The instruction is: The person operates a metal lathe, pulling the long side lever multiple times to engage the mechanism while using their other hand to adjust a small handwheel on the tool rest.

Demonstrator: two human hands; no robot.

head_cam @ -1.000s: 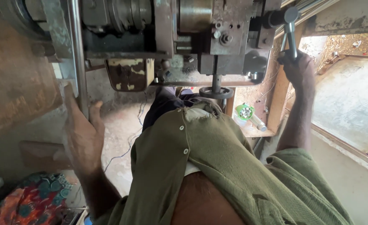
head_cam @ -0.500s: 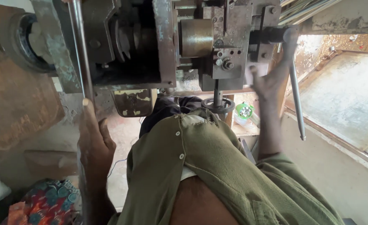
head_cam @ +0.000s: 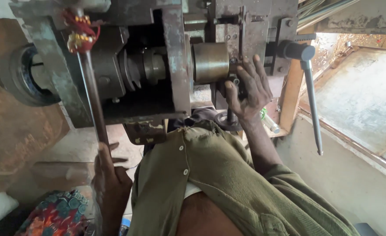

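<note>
My left hand (head_cam: pixel 111 177) is low on the left, closed around a long thin metal rod (head_cam: pixel 92 102) that rises to a red and yellow tassel (head_cam: pixel 80 30) on the machine. My right hand (head_cam: pixel 247 89) lies with spread fingers against the dark metal block of the machine (head_cam: pixel 175 65), just right of a brass-coloured cylinder (head_cam: pixel 209 62). Its thumb points down toward a round black part below. A steel lever handle (head_cam: pixel 312 102) hangs free to the right of that hand, untouched.
My olive-green shirt (head_cam: pixel 210 175) fills the lower middle. A rusty brown plate (head_cam: pixel 13 131) stands at left with a round bearing hole. Patterned red and blue cloth (head_cam: pixel 53 216) lies at bottom left. A concrete slab and ledge (head_cam: pixel 363 100) run along the right.
My right hand let go of the steel lever, which swung down, and moved left onto the machine block by the brass cylinder. My left hand slid lower on the rod.
</note>
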